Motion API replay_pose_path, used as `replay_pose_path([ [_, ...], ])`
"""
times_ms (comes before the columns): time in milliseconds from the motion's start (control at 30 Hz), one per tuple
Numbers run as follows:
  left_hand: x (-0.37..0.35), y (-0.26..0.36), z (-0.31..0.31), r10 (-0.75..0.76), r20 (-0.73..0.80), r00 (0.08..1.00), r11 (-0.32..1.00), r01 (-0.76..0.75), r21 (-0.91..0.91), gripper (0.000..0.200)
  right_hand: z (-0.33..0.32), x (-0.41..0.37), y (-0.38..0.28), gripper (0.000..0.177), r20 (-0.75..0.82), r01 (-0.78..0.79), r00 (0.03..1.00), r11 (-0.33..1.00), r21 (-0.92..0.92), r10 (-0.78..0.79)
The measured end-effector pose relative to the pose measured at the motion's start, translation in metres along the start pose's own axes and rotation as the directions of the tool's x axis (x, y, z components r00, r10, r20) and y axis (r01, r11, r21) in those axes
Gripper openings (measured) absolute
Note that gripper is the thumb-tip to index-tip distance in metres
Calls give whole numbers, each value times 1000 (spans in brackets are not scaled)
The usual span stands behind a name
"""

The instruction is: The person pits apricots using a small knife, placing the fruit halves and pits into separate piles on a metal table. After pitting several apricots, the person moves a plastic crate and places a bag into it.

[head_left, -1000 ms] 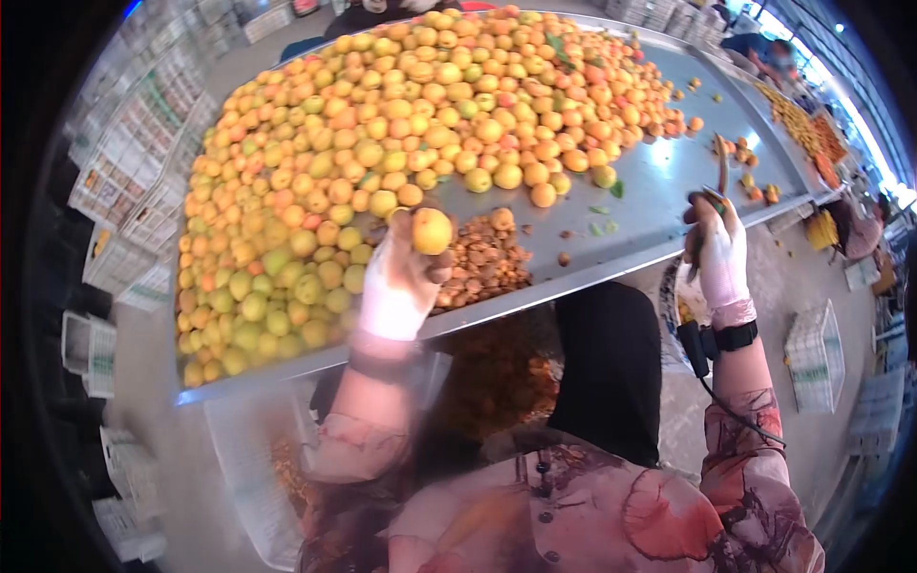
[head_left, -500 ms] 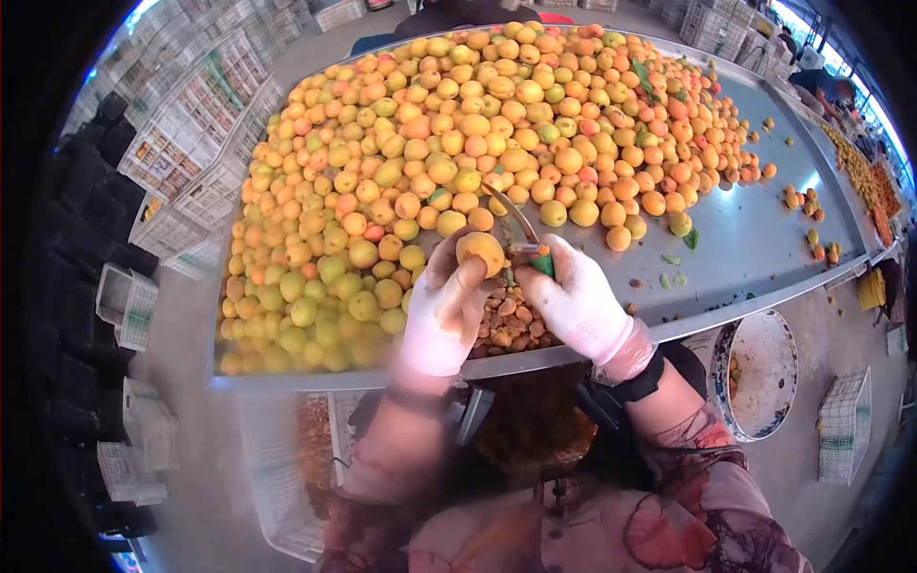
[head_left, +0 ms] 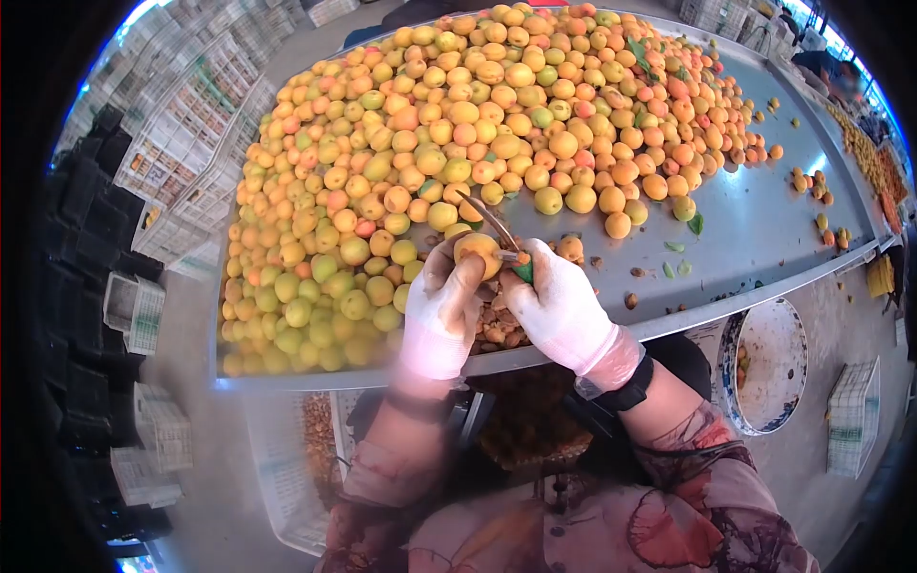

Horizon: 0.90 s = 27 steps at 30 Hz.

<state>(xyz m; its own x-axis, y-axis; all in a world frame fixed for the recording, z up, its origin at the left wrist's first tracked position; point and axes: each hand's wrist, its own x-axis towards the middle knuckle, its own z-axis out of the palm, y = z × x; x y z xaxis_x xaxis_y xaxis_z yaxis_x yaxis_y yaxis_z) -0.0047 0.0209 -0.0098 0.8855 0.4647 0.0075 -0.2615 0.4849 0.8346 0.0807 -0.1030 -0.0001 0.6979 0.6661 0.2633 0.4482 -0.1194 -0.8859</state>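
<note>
My left hand (head_left: pixel 441 320), in a white glove, is closed round a yellow-orange apricot (head_left: pixel 477 250). In my right hand (head_left: pixel 565 313), also gloved, is a curved knife (head_left: pixel 491 220) with a green handle, its blade pointing up and left. The base of the blade is right at the apricot's right side. Below both hands lies a pile of brown apricot pits (head_left: pixel 501 332), partly hidden by the fingers. A large heap of apricots (head_left: pixel 458 129) covers the metal table (head_left: pixel 635 253) beyond my hands.
White crates (head_left: pixel 181 167) are stacked at the left, with more crates (head_left: pixel 162 430) on the floor. A patterned basin (head_left: pixel 769 358) and another crate (head_left: pixel 853 420) stand to the right. A person (head_left: pixel 826 72) is at the far right. Loose leaves and a few apricots lie on the table's right side.
My right hand has moved left, bringing the knife's base against the apricot. An orange apricot piece now shows on the table just beyond my right hand. The left hand keeps its hold.
</note>
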Motion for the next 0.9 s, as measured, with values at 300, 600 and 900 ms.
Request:
replay_pose_path([
  [300,-2,3,-2,62,-28,998,997,-61,42,53,-4,-4,-10,24,44,-27,999,999,-33,28],
  [600,-3,7,0,31,2,1000,999,-30,-40,46,2,-13,-10,27,117,-57,990,982,-180,79],
  [900,-2,9,-8,192,-16,981,896,-169,412,58,2,-14,-6,29,160,-61,979,931,-360,126],
])
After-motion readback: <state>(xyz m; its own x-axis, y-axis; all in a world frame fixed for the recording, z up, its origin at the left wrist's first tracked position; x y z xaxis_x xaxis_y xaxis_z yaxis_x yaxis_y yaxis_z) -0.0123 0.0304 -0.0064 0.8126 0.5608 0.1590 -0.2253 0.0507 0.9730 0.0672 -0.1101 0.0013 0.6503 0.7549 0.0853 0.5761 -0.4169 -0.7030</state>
